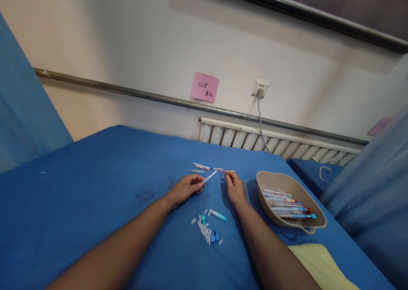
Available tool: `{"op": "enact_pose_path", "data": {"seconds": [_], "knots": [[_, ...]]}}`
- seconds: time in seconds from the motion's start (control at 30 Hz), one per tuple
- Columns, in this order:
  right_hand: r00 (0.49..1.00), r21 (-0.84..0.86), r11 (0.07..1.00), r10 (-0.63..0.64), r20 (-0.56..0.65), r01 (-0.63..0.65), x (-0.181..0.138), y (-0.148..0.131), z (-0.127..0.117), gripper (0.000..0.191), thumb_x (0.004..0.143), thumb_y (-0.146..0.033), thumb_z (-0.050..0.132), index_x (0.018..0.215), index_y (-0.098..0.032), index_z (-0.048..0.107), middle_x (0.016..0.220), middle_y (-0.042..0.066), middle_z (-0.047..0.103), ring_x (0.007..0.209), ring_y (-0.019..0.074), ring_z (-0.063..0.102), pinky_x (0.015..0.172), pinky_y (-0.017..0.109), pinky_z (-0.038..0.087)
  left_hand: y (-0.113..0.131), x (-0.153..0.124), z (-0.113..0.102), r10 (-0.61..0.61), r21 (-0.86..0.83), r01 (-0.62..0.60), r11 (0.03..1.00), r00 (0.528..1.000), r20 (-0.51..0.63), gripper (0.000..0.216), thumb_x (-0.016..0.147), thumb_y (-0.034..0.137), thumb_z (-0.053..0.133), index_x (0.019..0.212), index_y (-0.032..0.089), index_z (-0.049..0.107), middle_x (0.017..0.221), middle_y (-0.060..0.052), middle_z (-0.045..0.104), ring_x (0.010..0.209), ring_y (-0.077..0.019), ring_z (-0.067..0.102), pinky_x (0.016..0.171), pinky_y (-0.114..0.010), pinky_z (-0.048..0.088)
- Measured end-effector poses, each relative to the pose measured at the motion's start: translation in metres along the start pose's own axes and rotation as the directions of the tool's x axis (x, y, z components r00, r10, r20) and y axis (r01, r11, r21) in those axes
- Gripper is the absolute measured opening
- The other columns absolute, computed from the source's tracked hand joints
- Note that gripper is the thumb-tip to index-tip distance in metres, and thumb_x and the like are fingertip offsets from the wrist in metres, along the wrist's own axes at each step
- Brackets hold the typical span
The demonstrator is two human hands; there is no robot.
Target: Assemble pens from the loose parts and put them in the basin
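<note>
My left hand (185, 189) rests on the blue table cover, its fingers closed round a thin white pen part (209, 177) that points up and to the right. My right hand (235, 188) lies a little to the right, fingers curled, its fingertips on a small part (228, 171) at the end of a short row of pen pieces (204, 168). Between my forearms lies a heap of small white and blue caps (208, 232) and a light-blue pen barrel (218, 215).
A beige tray (276, 180) with several pens in it stands to the right of my right hand. A yellow sheet (315, 262) lies at the lower right. Behind the table are a radiator (280, 144), a wall socket with a cable (260, 89) and a pink note (205, 87).
</note>
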State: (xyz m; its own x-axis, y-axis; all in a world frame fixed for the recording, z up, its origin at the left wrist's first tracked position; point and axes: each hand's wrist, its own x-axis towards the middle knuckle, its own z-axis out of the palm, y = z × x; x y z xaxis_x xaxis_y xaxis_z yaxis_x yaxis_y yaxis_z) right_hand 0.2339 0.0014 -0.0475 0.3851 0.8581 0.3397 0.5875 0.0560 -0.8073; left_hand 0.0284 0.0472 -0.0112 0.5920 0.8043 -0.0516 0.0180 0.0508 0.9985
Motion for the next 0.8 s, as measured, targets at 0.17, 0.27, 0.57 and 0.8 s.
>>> {"op": "enact_pose_path", "data": {"seconds": [0.17,0.27,0.57,0.8], "knots": [[0.997,-0.190,0.979,-0.063,0.052,0.072,0.008,-0.002,0.007,0.033,0.084,-0.023,0.047,0.114,-0.018,0.060,0.120,0.008,0.059,0.115,0.0229,0.047,0.100,0.035,0.031,-0.001,0.003,-0.008,-0.027,-0.151,0.015,0.988,0.996,-0.080,0.032,0.067,0.034,0.073,0.089,0.014,0.061,0.082,-0.003,0.064,0.060,-0.0090,0.056,0.058,-0.022,0.045],[0.996,-0.392,0.917,-0.037,0.086,0.068,0.017,-0.005,0.014,0.040,0.087,-0.024,0.044,0.126,-0.021,0.052,0.134,0.006,0.049,0.125,0.0242,0.037,0.103,0.039,0.027,0.000,0.002,-0.011,-0.039,-0.239,0.009,0.971,0.992,-0.121,0.031,0.067,0.031,0.074,0.089,0.014,0.061,0.084,-0.004,0.063,0.062,-0.0091,0.057,0.057,-0.021,0.045],[0.994,-0.465,0.879,0.107,-0.024,-0.106,0.040,0.019,0.006,0.044,0.089,-0.020,0.036,0.132,-0.015,0.046,0.134,0.013,0.049,0.124,0.0271,0.041,0.099,0.041,0.031,0.005,0.002,-0.015,-0.084,-0.379,0.012,0.925,0.981,-0.173,0.018,0.072,0.018,0.071,0.087,0.014,0.063,0.084,-0.004,0.064,0.063,-0.0083,0.058,0.057,-0.019,0.047],[0.988,-0.420,0.903,-0.029,0.155,0.092,0.040,0.017,0.010,0.041,0.089,-0.022,0.042,0.130,-0.025,0.048,0.133,0.005,0.051,0.126,0.0214,0.039,0.103,0.037,0.025,0.005,0.003,-0.016,-0.099,-0.422,0.013,0.907,0.978,-0.183,0.012,0.074,0.013,0.069,0.085,0.013,0.064,0.083,-0.005,0.065,0.063,-0.0082,0.059,0.056,-0.017,0.048]]}}
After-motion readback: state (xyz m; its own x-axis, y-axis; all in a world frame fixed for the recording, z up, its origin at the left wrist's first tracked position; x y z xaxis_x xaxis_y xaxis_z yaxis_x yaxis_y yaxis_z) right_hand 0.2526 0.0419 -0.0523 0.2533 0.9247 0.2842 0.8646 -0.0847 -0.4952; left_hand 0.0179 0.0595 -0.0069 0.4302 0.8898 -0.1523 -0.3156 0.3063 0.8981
